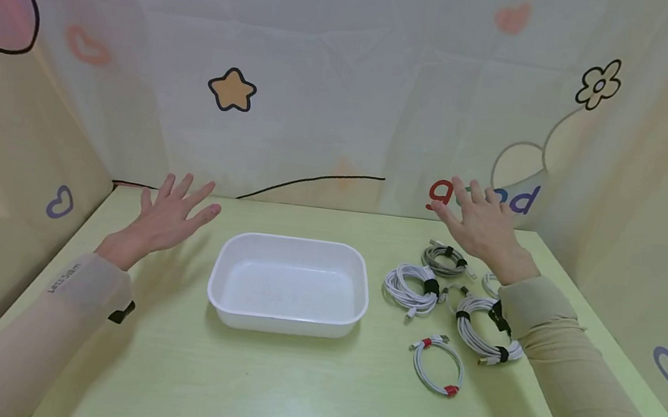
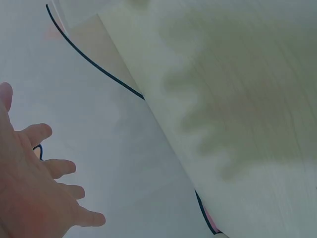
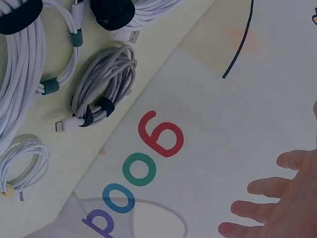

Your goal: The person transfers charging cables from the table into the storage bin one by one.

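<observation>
My left hand (image 1: 164, 220) hovers with fingers spread to the left of a white plastic basin (image 1: 283, 325), holding nothing. In the left wrist view the same hand (image 2: 44, 183) casts a shadow on the table. My right hand (image 1: 484, 225), also spread and holding nothing, is raised above the back of a group of coiled cables. Nearest to it lies a grey cable coil (image 1: 444, 260) with black straps. Around that are a white coil (image 1: 408, 289), a larger white coil (image 1: 472, 332) with black straps, and a small white cable (image 1: 419, 368) with red ties.
A light wooden table (image 1: 278, 391) carries everything. Behind it hangs a printed curtain (image 1: 317, 93), which also closes off both sides. Partly hidden by the right forearm is another small white coil (image 1: 491, 285); it shows better in the right wrist view, with a yellow tie.
</observation>
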`<action>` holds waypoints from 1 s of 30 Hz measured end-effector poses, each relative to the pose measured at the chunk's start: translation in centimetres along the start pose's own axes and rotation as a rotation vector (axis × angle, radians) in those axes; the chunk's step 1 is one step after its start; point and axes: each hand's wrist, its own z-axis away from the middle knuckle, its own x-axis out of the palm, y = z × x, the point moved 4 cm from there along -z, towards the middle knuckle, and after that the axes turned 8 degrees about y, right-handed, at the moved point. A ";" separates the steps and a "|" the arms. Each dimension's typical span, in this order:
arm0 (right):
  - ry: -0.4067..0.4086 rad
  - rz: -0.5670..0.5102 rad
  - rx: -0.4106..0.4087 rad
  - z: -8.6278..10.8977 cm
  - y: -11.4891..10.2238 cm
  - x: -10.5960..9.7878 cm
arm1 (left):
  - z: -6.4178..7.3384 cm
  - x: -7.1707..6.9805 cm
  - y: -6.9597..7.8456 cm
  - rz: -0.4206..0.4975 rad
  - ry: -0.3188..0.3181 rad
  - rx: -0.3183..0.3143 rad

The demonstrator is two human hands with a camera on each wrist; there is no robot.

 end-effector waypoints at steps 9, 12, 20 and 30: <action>-0.002 0.002 0.002 -0.1 -0.1 0.1 | 0.1 0.2 0.3 -0.009 -0.011 0.003; -0.005 0.004 0.005 -0.1 -0.2 0.1 | 0.1 0.2 0.3 -0.010 0.000 0.010; -0.026 -0.019 0.005 -0.1 -0.3 0.5 | 0.7 1.1 0.4 0.073 -0.080 -0.031; -0.197 -0.170 -0.024 0.5 -0.5 2.3 | 2.4 3.6 0.9 0.662 -0.537 -0.325</action>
